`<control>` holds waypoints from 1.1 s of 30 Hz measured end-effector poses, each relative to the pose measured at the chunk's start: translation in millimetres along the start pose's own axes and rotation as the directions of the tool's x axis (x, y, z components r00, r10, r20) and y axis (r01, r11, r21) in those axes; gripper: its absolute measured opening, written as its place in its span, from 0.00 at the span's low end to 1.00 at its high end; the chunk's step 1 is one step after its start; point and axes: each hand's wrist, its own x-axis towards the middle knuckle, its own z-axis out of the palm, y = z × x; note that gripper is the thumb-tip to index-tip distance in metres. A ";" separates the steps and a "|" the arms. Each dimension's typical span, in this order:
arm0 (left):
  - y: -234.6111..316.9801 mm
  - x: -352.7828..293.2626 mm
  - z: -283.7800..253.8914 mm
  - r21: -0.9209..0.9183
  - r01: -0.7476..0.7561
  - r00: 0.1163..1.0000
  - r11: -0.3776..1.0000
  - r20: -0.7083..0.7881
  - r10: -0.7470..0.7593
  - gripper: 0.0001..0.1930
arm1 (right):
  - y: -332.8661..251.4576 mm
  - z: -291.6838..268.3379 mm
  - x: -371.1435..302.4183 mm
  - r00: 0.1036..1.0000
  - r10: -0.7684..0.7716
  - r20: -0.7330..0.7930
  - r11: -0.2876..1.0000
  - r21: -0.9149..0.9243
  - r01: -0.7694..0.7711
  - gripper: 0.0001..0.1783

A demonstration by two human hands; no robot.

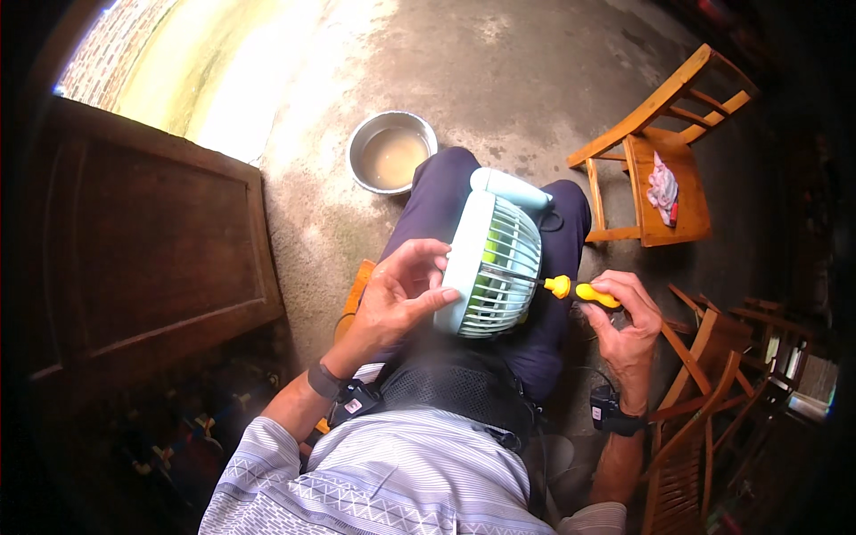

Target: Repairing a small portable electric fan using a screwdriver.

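Note:
A pale blue small fan (514, 259) lies on its side across my lap, green blades showing behind its slatted grille. Its rounded base (508, 185) points away from me. My left hand (406, 290) grips the fan's outer rim, thumb and fingers on its left side. In my right hand (629, 316) is a screwdriver (597, 296) with a yellow and dark handle, pinched between thumb and fingers. A yellow collar sits nearer its thin shaft, which reaches in between the grille bars. The shaft's tip is hidden inside the fan.
A metal basin (392, 120) of cloudy water stands on the concrete floor beyond my knees. To the right is a wooden chair (691, 218) with a pinkish cloth (662, 185) and a red object on its seat. More wooden chairs (704, 392) crowd the lower right. A wooden door (160, 241) is at left.

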 end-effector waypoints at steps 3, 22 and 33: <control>-1.1 -0.1 -0.2 -0.011 -0.004 1.000 1.000 0.006 0.004 0.27 | 7.1 3.1 -3.9 1.000 0.027 0.013 0.999 0.031 -0.028 0.17; -6.6 4.4 1.8 0.443 -0.216 0.969 0.870 -0.010 0.245 0.59 | -23.5 4.0 11.0 0.966 0.224 0.129 0.958 0.154 -0.242 0.15; 2.5 9.1 11.1 0.295 -0.006 1.000 0.956 0.030 -0.003 0.53 | -26.5 15.4 13.6 0.996 0.065 0.058 0.996 0.058 -0.068 0.10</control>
